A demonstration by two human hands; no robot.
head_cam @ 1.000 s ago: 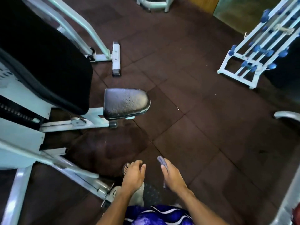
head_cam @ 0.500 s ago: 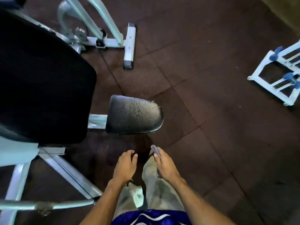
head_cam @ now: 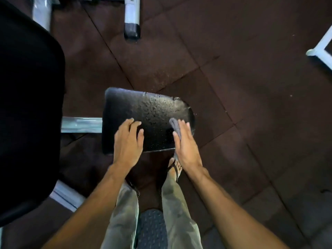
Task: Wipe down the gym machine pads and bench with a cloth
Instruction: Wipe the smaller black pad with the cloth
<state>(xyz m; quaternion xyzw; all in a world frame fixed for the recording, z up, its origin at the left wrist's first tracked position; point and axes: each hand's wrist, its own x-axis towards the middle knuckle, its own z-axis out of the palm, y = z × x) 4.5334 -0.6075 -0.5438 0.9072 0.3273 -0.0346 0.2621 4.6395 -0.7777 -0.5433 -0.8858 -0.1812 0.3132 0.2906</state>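
back pad [head_cam: 27, 112] left of seat pad [head_cam: 149, 115] | white frame [head_cam: 321, 49] right (well apart)

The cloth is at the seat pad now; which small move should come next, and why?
Probably sweep the right hand with the grey cloth leftward across the seat pad: droplets cover the pad, and the left hand rests on its near edge.
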